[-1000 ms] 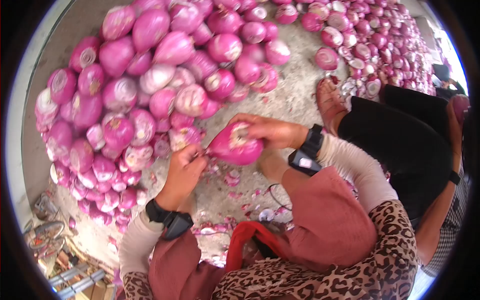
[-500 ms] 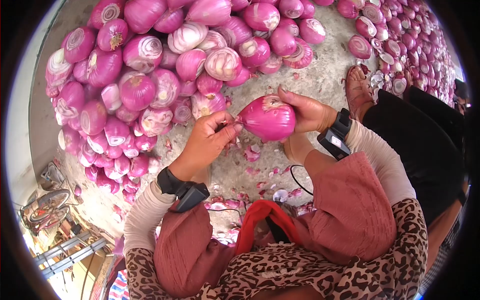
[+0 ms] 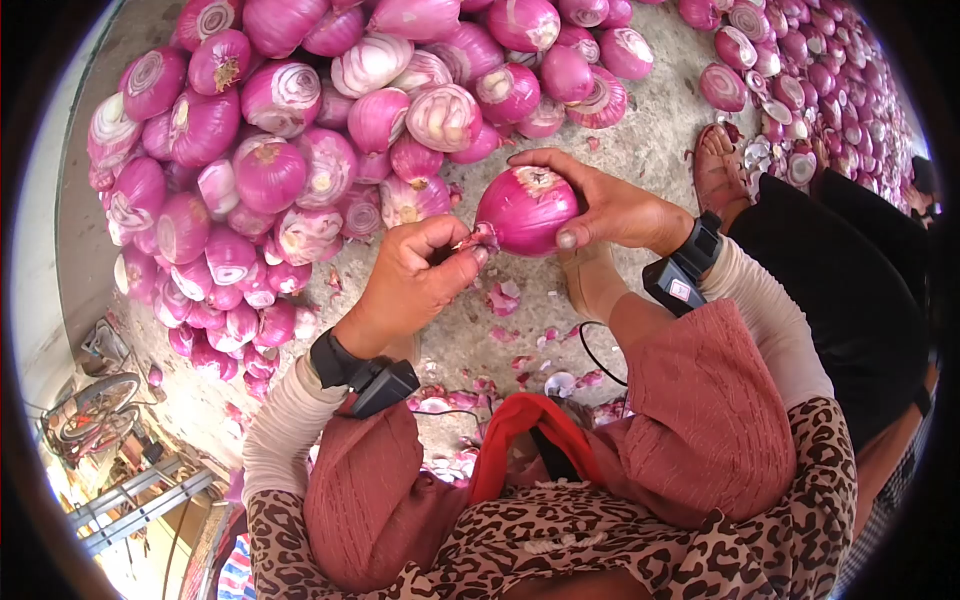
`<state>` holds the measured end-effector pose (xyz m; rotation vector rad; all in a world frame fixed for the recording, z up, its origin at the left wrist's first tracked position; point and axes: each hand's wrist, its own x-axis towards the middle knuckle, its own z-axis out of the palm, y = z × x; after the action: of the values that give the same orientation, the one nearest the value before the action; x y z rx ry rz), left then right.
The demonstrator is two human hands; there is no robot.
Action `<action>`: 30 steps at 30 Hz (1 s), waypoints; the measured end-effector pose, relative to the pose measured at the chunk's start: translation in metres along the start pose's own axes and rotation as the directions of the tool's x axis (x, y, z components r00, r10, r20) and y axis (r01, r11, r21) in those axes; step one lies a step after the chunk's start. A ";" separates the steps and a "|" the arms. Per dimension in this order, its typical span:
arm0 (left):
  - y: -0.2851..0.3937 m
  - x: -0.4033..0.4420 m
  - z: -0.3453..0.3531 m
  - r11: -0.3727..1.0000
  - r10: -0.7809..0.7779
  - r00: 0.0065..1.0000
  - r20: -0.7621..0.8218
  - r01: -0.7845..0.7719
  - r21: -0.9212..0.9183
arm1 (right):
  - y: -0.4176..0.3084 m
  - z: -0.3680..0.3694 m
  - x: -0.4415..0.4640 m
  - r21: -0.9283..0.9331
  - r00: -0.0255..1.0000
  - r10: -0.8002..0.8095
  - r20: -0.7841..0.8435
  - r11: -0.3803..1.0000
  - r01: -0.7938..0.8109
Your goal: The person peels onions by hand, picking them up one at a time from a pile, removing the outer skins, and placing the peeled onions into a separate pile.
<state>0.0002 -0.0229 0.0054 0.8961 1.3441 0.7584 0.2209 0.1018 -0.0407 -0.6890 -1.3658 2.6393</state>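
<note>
A shiny purple-red onion (image 3: 527, 218) is held up between my two hands, above the concrete floor. My right hand (image 3: 612, 208) curls round its right side, thumb low on the front and fingers over the top, near a pale, rough end. Thumb and forefinger of my left hand (image 3: 425, 275) pinch a dry, reddish-brown wisp (image 3: 482, 238) at the onion's left tip. Whether that wisp is the stem or loose skin I cannot tell. Just beyond my left hand lies a large heap of peeled onions (image 3: 270, 177).
A second onion pile (image 3: 800, 75) spreads at the upper right, beside another person's sandalled foot (image 3: 718, 170) and dark trouser leg (image 3: 810, 250). Skin scraps (image 3: 505, 297) litter the floor below my hands. A bicycle (image 3: 95, 410) and metal rails (image 3: 140, 500) show at the lower left.
My right hand has shifted its hold, its thumb now low on the front and fingers over the top. The onion has turned and risen slightly. My left hand still pinches at its tip.
</note>
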 end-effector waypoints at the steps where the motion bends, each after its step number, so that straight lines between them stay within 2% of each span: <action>1: 0.002 0.001 -0.003 0.993 0.075 0.997 0.022 -0.077 0.085 | 0.001 0.002 0.000 0.032 0.999 -0.014 0.030 0.999 0.013; 2: 0.003 0.001 -0.005 0.974 0.148 0.988 0.051 -0.154 0.167 | 0.001 0.002 0.000 0.065 0.998 -0.029 0.059 0.998 0.025; 3: 0.006 0.001 -0.006 0.974 0.147 0.988 0.052 -0.153 0.167 | 0.003 0.001 0.001 0.066 0.998 -0.029 0.059 0.997 0.025; 5: 0.012 0.000 -0.007 0.969 0.199 0.971 0.133 -0.216 0.123 | 0.008 -0.002 0.002 0.206 0.981 0.084 0.174 0.971 -0.120; 6: 0.012 0.000 -0.005 0.969 0.198 0.971 0.132 -0.215 0.122 | 0.010 -0.003 0.001 0.207 0.981 0.086 0.174 0.971 -0.121; 8: 0.013 0.000 -0.001 0.967 0.250 0.958 0.143 -0.254 0.015 | 0.015 -0.005 -0.002 0.285 0.940 0.199 0.277 0.917 -0.279; 9: 0.011 0.000 -0.003 0.967 0.249 0.958 0.144 -0.254 0.014 | 0.016 -0.005 -0.003 0.286 0.940 0.200 0.276 0.917 -0.279; 11: 0.003 0.001 -0.009 0.991 0.091 0.991 0.103 -0.100 0.089 | 0.019 -0.004 -0.004 0.445 0.936 0.186 0.299 0.841 -0.309; 12: -0.002 0.001 -0.012 0.991 0.091 0.991 0.103 -0.100 0.089 | 0.020 -0.006 -0.005 0.445 0.936 0.186 0.299 0.841 -0.309; 14: -0.009 0.002 -0.014 0.997 -0.075 0.997 0.032 0.075 -0.005 | 0.022 -0.010 -0.008 0.484 0.949 0.161 0.273 0.829 -0.280; 17: -0.014 0.002 -0.012 0.993 -0.087 0.995 0.051 0.091 -0.078 | 0.017 -0.009 -0.005 0.513 0.960 0.128 0.248 0.824 -0.242; 18: -0.015 0.002 -0.011 0.993 -0.087 0.995 0.050 0.091 -0.079 | 0.016 -0.009 -0.004 0.512 0.960 0.128 0.249 0.824 -0.243; 20: -0.014 0.003 -0.006 0.968 0.080 0.994 0.073 -0.060 -0.246 | 0.016 -0.008 -0.004 0.374 0.981 0.164 0.107 0.907 -0.193; 24: -0.004 0.004 -0.002 0.969 0.000 0.998 0.066 0.016 -0.246 | 0.016 -0.008 -0.003 0.251 0.981 0.188 0.044 0.949 -0.193; 26: -0.006 0.007 -0.001 0.988 -0.011 0.999 0.032 0.016 -0.155 | 0.018 -0.009 -0.002 0.197 0.970 0.242 0.023 0.950 -0.241; 30: -0.016 0.008 -0.001 0.996 -0.051 0.999 -0.006 0.050 -0.069 | 0.018 -0.006 0.003 0.111 0.969 0.246 0.036 0.962 -0.249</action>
<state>-0.0010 -0.0236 -0.0123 0.8028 1.3347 0.7653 0.2235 0.0963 -0.0592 -0.8707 -1.1901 2.8974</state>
